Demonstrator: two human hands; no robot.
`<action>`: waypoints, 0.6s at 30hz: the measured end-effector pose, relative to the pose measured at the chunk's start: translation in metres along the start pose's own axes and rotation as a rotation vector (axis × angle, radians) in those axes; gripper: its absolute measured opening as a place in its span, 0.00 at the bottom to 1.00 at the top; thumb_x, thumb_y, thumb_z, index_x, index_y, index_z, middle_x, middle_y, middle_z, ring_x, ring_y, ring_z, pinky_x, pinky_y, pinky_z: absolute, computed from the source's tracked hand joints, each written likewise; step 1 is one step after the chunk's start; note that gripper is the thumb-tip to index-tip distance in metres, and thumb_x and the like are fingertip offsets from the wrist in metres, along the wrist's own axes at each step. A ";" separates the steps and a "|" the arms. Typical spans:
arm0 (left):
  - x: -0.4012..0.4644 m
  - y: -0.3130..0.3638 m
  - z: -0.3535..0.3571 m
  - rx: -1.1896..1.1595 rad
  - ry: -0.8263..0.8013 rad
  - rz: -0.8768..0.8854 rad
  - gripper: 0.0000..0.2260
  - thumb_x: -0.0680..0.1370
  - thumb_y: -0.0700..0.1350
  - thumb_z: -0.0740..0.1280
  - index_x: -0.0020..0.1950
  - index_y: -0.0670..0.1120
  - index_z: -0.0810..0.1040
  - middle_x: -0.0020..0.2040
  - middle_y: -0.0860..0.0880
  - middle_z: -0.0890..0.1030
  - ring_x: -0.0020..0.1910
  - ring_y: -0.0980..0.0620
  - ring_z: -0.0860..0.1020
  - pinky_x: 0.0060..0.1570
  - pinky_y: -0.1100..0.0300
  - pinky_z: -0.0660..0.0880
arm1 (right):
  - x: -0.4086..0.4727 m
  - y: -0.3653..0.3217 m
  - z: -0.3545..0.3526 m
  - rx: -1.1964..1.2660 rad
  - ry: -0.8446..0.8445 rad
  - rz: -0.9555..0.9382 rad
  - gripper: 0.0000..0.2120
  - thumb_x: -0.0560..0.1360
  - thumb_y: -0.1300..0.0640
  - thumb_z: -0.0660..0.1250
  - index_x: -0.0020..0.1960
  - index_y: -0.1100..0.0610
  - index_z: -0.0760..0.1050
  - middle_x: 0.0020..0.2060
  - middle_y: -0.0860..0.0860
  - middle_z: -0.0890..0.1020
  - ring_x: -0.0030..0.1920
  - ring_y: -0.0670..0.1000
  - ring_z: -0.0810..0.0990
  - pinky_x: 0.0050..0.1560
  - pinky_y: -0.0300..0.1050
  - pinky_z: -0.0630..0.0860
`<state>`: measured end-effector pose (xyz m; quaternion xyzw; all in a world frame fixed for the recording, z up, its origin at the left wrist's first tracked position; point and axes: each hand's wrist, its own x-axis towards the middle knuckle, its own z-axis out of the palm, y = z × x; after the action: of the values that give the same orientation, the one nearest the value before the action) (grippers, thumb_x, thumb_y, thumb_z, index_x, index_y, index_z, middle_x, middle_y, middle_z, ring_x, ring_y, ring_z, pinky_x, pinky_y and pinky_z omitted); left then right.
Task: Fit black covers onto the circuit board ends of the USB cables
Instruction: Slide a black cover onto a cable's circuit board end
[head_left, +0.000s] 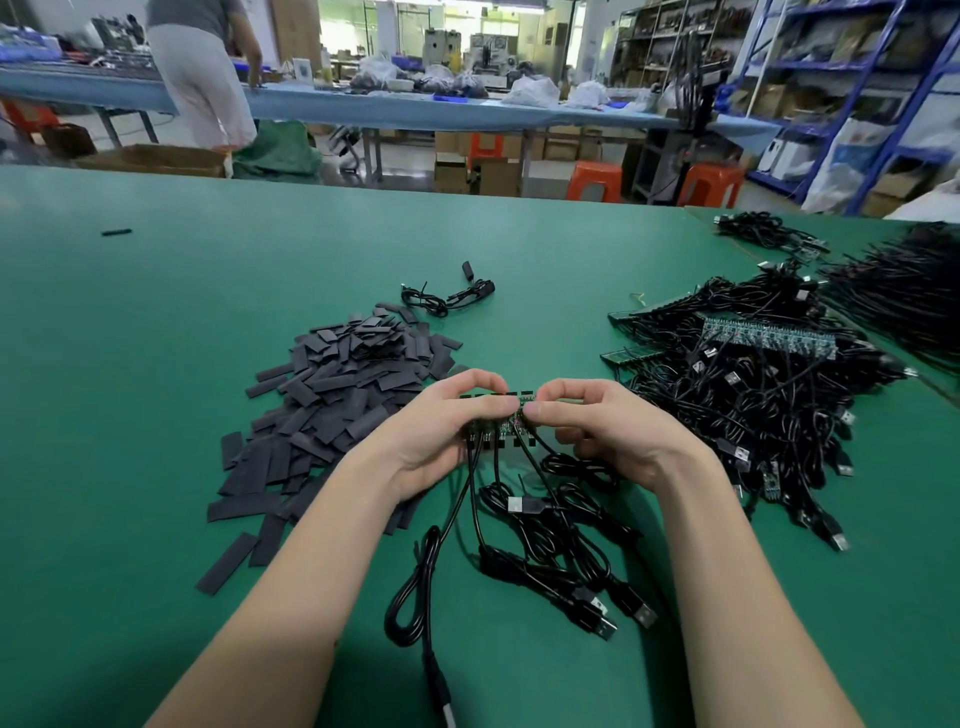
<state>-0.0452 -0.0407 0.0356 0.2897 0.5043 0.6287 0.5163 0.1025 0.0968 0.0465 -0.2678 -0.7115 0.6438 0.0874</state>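
Note:
Both hands meet over the green table (156, 322) and hold a short strip of joined green circuit boards (511, 423). My left hand (441, 431) grips its left part with curled fingers. My right hand (597, 431) pinches its right end between thumb and fingertips. Black USB cables (545, 525) hang from the strip toward me, and their metal plugs lie on the table. A loose heap of flat black covers (332, 400) lies just left of my left hand. Most of the strip is hidden under my fingers.
A big tangle of black USB cables with circuit board strips (753, 384) fills the right side. A small coiled cable (449, 296) lies beyond the covers. One stray black piece (116, 232) sits far left. A person (202, 67) stands at a blue bench behind.

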 end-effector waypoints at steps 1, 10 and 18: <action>-0.001 0.001 0.000 -0.014 -0.028 0.000 0.08 0.74 0.37 0.72 0.50 0.44 0.77 0.42 0.44 0.83 0.39 0.50 0.80 0.43 0.56 0.79 | 0.000 0.000 0.000 0.001 -0.023 -0.015 0.11 0.64 0.47 0.82 0.39 0.48 0.81 0.35 0.43 0.76 0.31 0.43 0.67 0.28 0.33 0.61; -0.006 0.003 -0.001 -0.135 -0.114 0.030 0.12 0.69 0.34 0.74 0.51 0.42 0.79 0.44 0.43 0.85 0.40 0.51 0.84 0.42 0.60 0.81 | -0.002 -0.004 0.002 0.125 -0.130 -0.106 0.08 0.66 0.55 0.79 0.42 0.51 0.80 0.31 0.44 0.75 0.29 0.43 0.66 0.26 0.32 0.60; -0.007 0.004 -0.002 -0.137 -0.066 0.030 0.13 0.69 0.36 0.74 0.52 0.42 0.80 0.45 0.43 0.86 0.41 0.52 0.85 0.42 0.61 0.81 | -0.003 -0.005 0.007 0.202 -0.173 -0.102 0.08 0.69 0.59 0.75 0.46 0.56 0.78 0.30 0.42 0.77 0.25 0.40 0.65 0.24 0.30 0.59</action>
<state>-0.0466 -0.0478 0.0399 0.2817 0.4386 0.6593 0.5418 0.1001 0.0889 0.0513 -0.1645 -0.6607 0.7274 0.0850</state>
